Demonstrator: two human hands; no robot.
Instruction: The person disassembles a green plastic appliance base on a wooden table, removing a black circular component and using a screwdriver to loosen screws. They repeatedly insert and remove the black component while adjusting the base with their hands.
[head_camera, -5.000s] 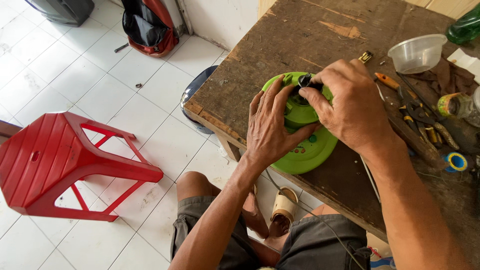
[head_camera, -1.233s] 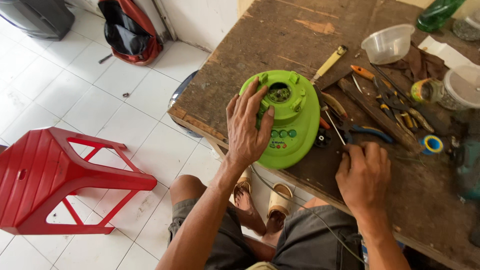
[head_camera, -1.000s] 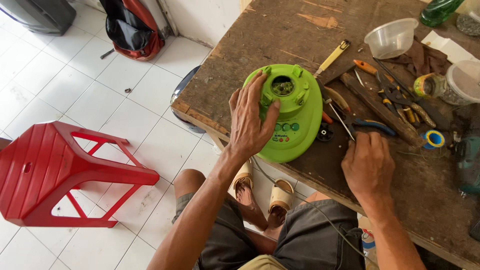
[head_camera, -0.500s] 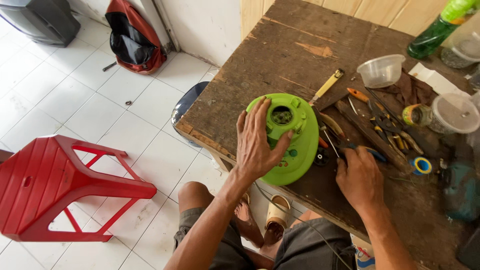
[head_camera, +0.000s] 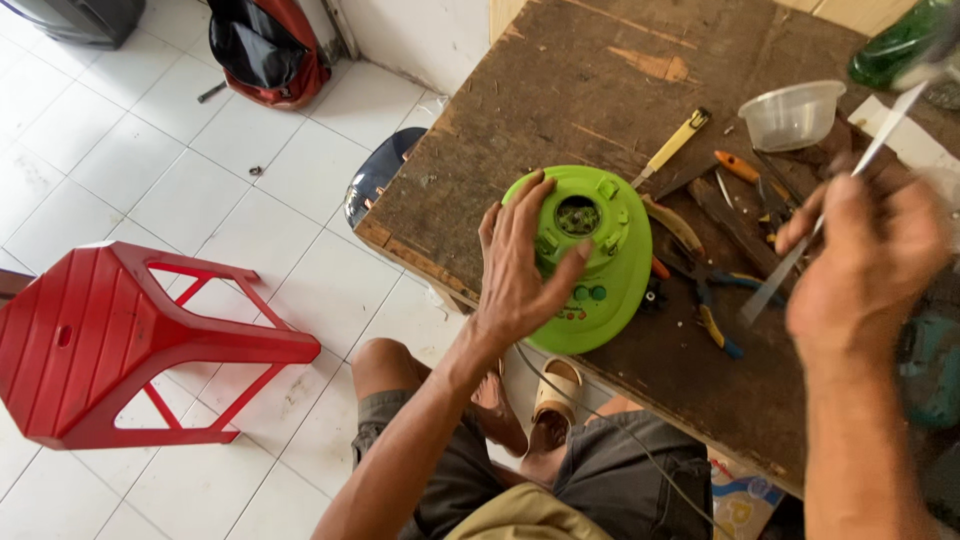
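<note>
Left hand (head_camera: 520, 270) spread wide over the lime-green appliance base (head_camera: 590, 262), palm against its near-left flank, thumb hooked up toward the round opening on top, fingers fanned along the left edge. Open grip there, pressing flat rather than wrapped around anything. Green base sitting on the worn wooden surface (head_camera: 560, 90), close to the front-left edge, small round buttons showing on the slope facing the viewer.

Over on the other side, right hand (head_camera: 860, 265) raised above the surface, blurred. Grip closed on a long thin metal tool (head_camera: 825, 215), pinched between thumb and fingers, shaft running slantwise from lower left to upper right, lower tip hanging over the clutter to the right of the green base. Exact kind of tool too smeared to call.

Between the two hands, a scatter of hand tools on the surface: yellow-handled screwdriver (head_camera: 675, 145) lying angled just beyond the base, orange-handled tool (head_camera: 740, 165) a little further right, blue-and-yellow-handled pliers (head_camera: 715, 310) just beside the base's right rim. Clear plastic bowl (head_camera: 792, 115) upright toward the far right, green bottle (head_camera: 895, 45) at the top corner.

Down on the white tiled floor, red plastic stool (head_camera: 120, 345) tipped on its side, well apart from the surface. Red and black bag (head_camera: 265, 45) against the wall at the top. Knees in grey shorts and sandalled feet tucked under the front edge.
</note>
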